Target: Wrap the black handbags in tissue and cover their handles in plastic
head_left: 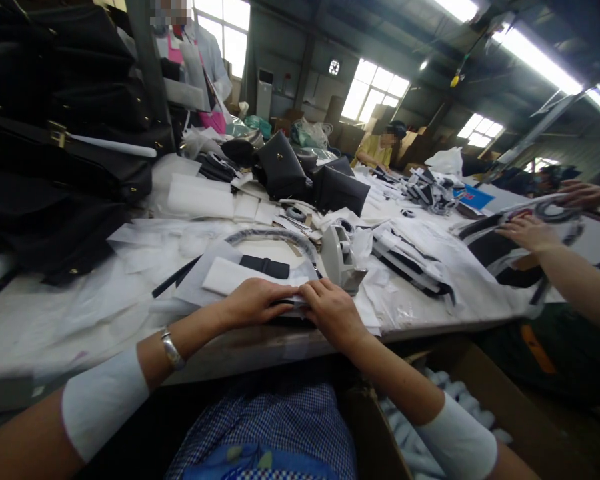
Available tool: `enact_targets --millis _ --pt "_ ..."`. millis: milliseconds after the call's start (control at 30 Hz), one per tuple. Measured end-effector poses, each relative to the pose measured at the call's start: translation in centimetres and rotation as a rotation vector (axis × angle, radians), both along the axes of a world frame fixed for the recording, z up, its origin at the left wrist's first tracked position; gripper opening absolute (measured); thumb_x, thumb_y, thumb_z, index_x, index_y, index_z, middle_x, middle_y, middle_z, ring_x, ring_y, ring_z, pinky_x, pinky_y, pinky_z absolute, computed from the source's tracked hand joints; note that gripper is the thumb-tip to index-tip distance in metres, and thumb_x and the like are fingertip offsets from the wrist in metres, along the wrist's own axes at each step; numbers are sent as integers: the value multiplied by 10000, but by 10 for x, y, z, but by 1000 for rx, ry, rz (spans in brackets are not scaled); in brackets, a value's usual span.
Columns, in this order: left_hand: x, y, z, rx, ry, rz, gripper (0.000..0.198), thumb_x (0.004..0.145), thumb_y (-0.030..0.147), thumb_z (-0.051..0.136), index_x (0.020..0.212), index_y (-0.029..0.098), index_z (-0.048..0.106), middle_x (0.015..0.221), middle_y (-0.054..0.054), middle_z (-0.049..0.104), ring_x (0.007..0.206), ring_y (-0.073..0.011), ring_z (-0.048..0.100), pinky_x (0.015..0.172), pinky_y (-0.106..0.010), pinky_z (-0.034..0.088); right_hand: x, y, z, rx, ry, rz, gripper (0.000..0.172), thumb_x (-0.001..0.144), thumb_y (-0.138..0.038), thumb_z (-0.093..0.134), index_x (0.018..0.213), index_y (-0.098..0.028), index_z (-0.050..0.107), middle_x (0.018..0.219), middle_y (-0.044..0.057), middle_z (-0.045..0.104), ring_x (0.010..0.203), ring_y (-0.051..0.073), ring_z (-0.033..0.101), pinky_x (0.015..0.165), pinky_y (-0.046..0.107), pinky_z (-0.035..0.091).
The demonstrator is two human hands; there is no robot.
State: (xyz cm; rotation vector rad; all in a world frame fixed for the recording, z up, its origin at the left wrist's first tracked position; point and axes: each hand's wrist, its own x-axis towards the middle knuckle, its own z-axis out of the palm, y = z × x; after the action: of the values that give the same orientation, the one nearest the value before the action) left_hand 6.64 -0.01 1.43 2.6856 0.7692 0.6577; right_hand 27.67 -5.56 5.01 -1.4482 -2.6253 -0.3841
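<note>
At the table's front edge, my left hand (pixel 257 299) and my right hand (pixel 333 312) meet, fingertips nearly touching. Both have their fingers closed on the near edge of a black handbag (pixel 265 266) lying flat, mostly hidden under white sheets. A white foam sheet (pixel 220 277) covers part of it, and thin white paper sticks out on the left. Its arched handle (pixel 275 235) is wrapped in clear plastic and stands beyond my hands. Just right of the bag, near my right hand, is a grey tape dispenser (pixel 337 257).
Black bags (pixel 70 127) are piled at the left; more black bags (pixel 280 165) stand behind. A wrapped bag (pixel 413 260) lies to the right, where a co-worker's hands (pixel 530 233) handle another. Below the table, a cardboard box (pixel 485 373) holds white rolled pieces. Other people work farther back.
</note>
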Motion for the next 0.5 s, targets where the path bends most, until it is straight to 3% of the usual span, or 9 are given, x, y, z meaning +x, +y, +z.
enact_targets --millis 167,267,500 --pt "4 -5 7 18 41 25 502 848 571 615 1278 314 596 1057 -30 753 894 -232 715 714 -261 487 -5 2 0 -24 -30 -21 174 847 -178 688 976 -181 571 976 82 642 924 252 555 724 332 467" --pt "7 -6 4 50 87 112 428 882 542 578 1240 312 623 1014 -35 762 854 -238 722 672 -272 475 1 5 -2 -26 -3 11 131 872 -164 656 968 -183 569 965 84 642 923 247 556 742 336 473" --pt "7 -3 -2 57 90 132 388 925 502 538 1244 300 631 964 -33 771 802 -215 725 650 -258 466 22 6 -7 -151 374 70 281 822 -228 747 1027 -206 555 989 40 661 959 212 577 833 321 474"
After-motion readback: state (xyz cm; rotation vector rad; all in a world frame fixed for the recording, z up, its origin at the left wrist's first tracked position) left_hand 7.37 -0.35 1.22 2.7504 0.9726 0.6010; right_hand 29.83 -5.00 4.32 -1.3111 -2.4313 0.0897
